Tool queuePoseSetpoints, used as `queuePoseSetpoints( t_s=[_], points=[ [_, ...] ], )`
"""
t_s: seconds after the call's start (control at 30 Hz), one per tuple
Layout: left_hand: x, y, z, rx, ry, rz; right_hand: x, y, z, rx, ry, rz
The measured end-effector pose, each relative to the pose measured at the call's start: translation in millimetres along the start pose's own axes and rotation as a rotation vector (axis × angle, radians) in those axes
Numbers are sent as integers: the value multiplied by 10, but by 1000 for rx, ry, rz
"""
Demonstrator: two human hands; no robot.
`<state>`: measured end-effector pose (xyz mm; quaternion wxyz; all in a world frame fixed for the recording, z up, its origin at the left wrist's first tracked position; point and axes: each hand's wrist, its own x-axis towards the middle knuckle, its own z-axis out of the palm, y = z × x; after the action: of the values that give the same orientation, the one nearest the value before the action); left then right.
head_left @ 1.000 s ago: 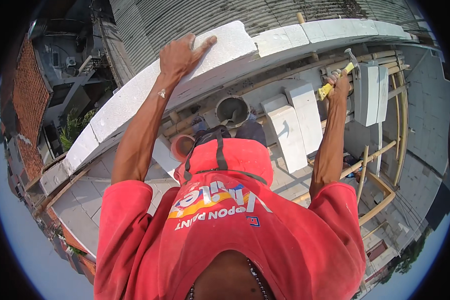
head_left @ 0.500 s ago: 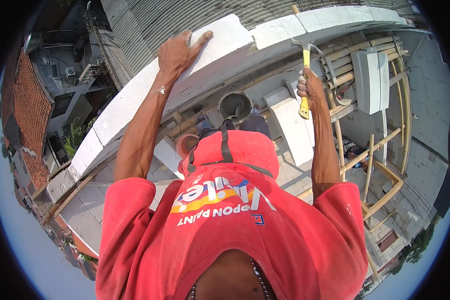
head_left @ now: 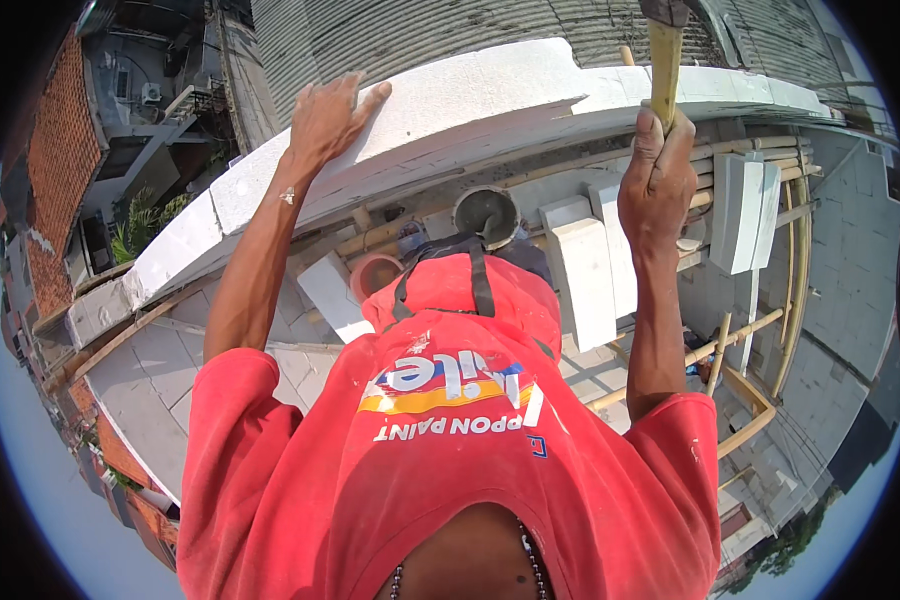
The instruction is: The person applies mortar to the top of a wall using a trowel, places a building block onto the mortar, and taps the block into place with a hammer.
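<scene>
Resting on top of a long white block [head_left: 470,88] in the curved wall is my left hand [head_left: 328,120], open, with its fingers stretched and slightly smeared. That block stands higher than the white wall course [head_left: 705,88] to its right. My right hand [head_left: 658,180] is closed round the yellow handle of a hammer [head_left: 665,75], raised to the right of the block's stepped end and close to the camera. The hammer's dark head is partly cut off by the upper edge.
A round bucket [head_left: 457,215] of grey mortar and a reddish bucket [head_left: 353,282] stand below, behind the wall. White blocks [head_left: 580,275] lie beside them. Bamboo poles [head_left: 735,335] form scaffolding at right. Beyond the wall is a corrugated roof [head_left: 420,35].
My right hand has lifted the hammer up and nearer the camera. My left hand stays on the block, now a little further left in the picture. The view has shifted slightly.
</scene>
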<state>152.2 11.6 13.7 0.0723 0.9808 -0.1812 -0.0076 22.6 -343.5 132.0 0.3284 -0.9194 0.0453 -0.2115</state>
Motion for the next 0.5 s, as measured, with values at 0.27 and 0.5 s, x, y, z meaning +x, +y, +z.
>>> queuePoseSetpoints(
  t_s=[0.27, 0.5],
  points=[
    [-298, -218, 4, -147, 3, -125, -213, -377, 384, -123, -391, 48],
    [-288, -242, 38, -204, -7, -84, -653, -244, 1051, -249, -517, 40]
  ],
)
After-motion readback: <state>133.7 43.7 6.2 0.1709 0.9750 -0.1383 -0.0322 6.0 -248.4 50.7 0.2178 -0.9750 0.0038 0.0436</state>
